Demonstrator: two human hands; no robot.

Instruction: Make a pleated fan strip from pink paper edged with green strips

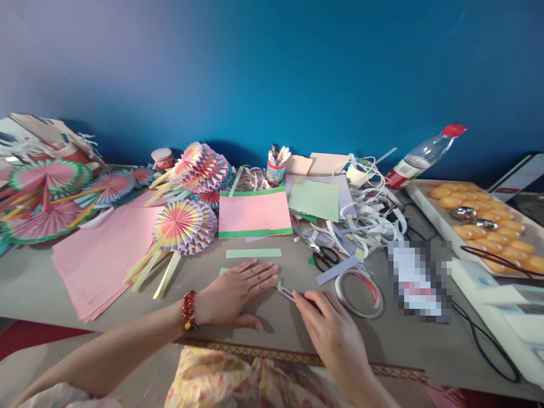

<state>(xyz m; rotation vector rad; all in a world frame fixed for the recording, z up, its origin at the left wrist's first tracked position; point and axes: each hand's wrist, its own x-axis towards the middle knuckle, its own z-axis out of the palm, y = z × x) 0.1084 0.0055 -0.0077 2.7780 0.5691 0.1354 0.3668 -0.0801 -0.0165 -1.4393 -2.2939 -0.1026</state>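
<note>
My left hand (242, 289) lies flat on the table, fingers stretched out, pressing on a light green paper strip (223, 271) that is mostly hidden beneath it. In my right hand (331, 326) is a utility knife (287, 292), its tip touching the strip's right end near my left fingertips. A second green paper strip (254, 253) lies just beyond my left hand. Behind it rests a pink sheet with green borders (255, 212). Black-handled scissors (325, 258) and a roll of double-sided tape (339, 294) are close to my right hand.
Pleated paper fans (182, 226) and stacked pink paper (100, 255) are on the left. Paper scraps (374, 215), green sheets (314, 199) and a pen cup (275, 171) sit at the back. A tilted bottle (420, 160) leans by a tray of orange objects (414, 195). Cables run along the right.
</note>
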